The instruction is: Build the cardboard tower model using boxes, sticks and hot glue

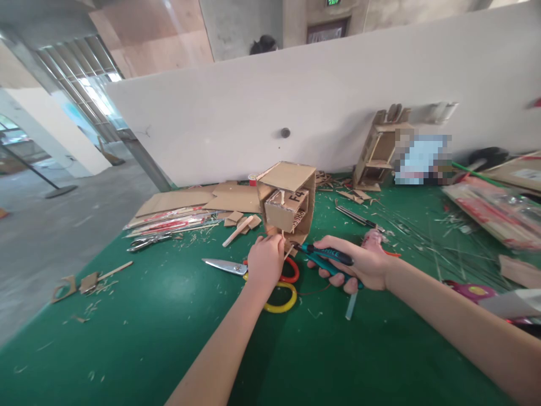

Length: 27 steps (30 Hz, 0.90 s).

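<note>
My right hand (367, 262) is wrapped round pliers (327, 256) with black and teal handles. Their jaws reach left to a thin wooden stick (288, 252) beside my left fingers. My left hand (265, 258) is closed in a pinch on this stick, its fingertips mostly turned away from view. Just behind both hands stands an open-fronted cardboard box (287, 176), with a smaller cardboard box (281, 217) inside it. Scissors (226, 266) with red and yellow handles lie partly under my left hand.
Cardboard sheets (181, 200) and wrapped sticks (169, 223) lie at the back left. A tall cardboard structure (374, 155) leans near the white partition (236, 124). A craft knife (355, 215) and a glue stick (350, 305) lie to the right, with scraps scattered across the green table (169, 338).
</note>
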Each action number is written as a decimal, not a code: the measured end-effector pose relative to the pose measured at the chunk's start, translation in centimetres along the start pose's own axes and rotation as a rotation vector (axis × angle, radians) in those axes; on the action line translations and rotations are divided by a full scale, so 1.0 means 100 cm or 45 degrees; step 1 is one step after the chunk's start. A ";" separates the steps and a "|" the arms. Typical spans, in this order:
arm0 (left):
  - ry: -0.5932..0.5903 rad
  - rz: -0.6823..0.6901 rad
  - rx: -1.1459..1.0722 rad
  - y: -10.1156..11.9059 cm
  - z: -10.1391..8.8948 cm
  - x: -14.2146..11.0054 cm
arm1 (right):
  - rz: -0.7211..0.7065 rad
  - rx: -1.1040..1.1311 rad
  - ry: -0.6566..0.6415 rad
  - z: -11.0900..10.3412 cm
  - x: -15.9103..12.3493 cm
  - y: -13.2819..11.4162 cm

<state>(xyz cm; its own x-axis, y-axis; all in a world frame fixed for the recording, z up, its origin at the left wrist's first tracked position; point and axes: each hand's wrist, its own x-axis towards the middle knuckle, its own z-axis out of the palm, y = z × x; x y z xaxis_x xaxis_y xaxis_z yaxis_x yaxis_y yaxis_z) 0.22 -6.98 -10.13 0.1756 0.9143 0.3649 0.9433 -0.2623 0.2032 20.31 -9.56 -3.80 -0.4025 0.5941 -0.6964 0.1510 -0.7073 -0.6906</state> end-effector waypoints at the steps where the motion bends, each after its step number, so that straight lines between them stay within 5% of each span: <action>1: 0.004 0.001 0.001 0.000 0.000 0.000 | 0.002 -0.016 0.011 0.000 0.000 0.000; 17: -0.009 -0.019 0.025 0.001 0.000 0.000 | 0.146 -0.168 -0.037 0.009 0.006 -0.013; 27: 0.048 0.053 0.067 -0.001 0.003 0.000 | 0.091 -0.780 0.253 0.029 0.001 -0.034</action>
<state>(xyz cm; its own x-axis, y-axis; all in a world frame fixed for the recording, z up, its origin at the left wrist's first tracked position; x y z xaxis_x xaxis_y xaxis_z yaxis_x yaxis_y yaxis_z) 0.23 -6.87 -10.42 0.2049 0.8904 0.4065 0.9491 -0.2821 0.1397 17.18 -8.24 -0.98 -0.2067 0.6546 -0.7272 0.6825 -0.4360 -0.5866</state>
